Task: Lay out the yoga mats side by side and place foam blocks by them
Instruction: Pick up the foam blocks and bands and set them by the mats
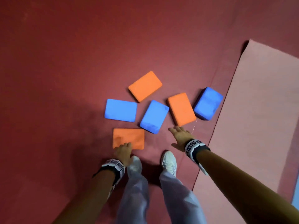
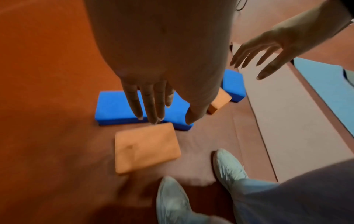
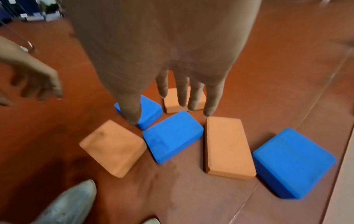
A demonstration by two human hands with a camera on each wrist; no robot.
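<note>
Six foam blocks lie scattered on the red floor [image 1: 64, 62], three orange and three blue. My left hand [image 1: 124, 146] hovers with relaxed fingers over the near edge of the closest orange block [image 1: 128, 138] [image 2: 147, 147], holding nothing. My right hand [image 1: 176, 130] is spread open just short of a second orange block [image 1: 181, 109] [image 3: 228, 147], between the middle blue block [image 1: 154, 116] [image 3: 172, 136] and the tilted right blue block [image 1: 208, 103] [image 3: 293, 163]. A pink yoga mat [image 1: 258, 118] lies unrolled on the right, with a blue mat [image 2: 329, 91] beyond it.
A third orange block [image 1: 145, 85] and a flat blue block [image 1: 120, 110] sit farther out. My white shoes [image 1: 135, 164] [image 1: 169, 162] stand right behind the blocks. Open red floor stretches to the left and ahead. Shelving [image 3: 28, 10] shows far off.
</note>
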